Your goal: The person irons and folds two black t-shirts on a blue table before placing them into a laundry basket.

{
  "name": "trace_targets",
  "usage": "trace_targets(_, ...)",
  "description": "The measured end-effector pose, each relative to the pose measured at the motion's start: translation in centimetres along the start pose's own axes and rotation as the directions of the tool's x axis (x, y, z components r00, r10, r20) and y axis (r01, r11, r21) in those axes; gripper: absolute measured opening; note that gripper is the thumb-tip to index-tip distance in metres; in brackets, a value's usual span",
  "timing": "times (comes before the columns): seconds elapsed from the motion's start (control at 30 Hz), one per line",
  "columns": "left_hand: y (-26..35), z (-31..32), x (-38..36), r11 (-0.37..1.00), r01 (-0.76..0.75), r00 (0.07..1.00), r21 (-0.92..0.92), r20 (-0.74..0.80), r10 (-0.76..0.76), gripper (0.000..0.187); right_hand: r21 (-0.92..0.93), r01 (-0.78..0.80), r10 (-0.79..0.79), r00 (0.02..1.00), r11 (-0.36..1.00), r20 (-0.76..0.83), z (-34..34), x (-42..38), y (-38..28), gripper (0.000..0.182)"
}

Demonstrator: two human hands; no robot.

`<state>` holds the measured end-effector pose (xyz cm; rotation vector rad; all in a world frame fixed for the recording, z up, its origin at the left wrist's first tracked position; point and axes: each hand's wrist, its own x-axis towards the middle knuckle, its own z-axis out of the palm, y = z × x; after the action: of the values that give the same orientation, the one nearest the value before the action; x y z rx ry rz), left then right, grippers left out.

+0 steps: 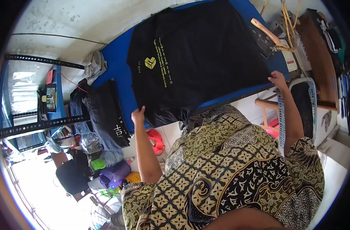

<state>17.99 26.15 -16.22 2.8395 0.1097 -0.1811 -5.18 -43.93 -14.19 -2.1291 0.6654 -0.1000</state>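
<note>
A black shirt (205, 50) with a yellow logo and lines of yellow text lies spread over a blue-covered table (123, 50). My left hand (137, 116) is closed in a pinch on the shirt's near left edge. At the near right corner of the shirt, my right hand (278, 80) is closed too, with its fingertips on the fabric. Part of the shirt hangs in folds over the table's near edge. An iron (265, 32) with a light brown handle rests beyond my right hand, beside the shirt's right side.
Dark folded clothes (104, 111) with a white character lie left of the shirt. A grey plastic basket (313, 92) with dark cloth stands at right, by a wooden stool (265, 103). A black metal rack (40, 126) holds a phone (51, 97). A red bag (156, 142) lies on the floor.
</note>
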Motion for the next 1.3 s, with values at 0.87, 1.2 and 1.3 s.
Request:
trace_targets(0.87, 34.3, -2.5, 26.1, 0.582, -0.783, 0.594, 0.222, 0.547, 0.59, 0.032, -0.366, 0.529, -0.299, 0.797, 0.766, 0.524, 6.3, 39.8, -16.3, 0.021)
trace_targets(1.2, 29.8, -4.3, 27.2, 0.783, -0.57, 0.774, 0.248, -0.158, 0.613, 0.036, -0.601, 0.517, -0.348, 0.856, 0.61, 0.382, 2.5, 37.3, -20.0, 0.023)
trace_targets(1.3, 22.5, -5.3, 25.3, 0.956, -0.289, 0.841, -0.038, -0.488, 0.235, 0.038, -0.438, 0.536, -0.468, 0.844, 0.721, 0.262, -2.9, 29.2, -20.7, 0.051)
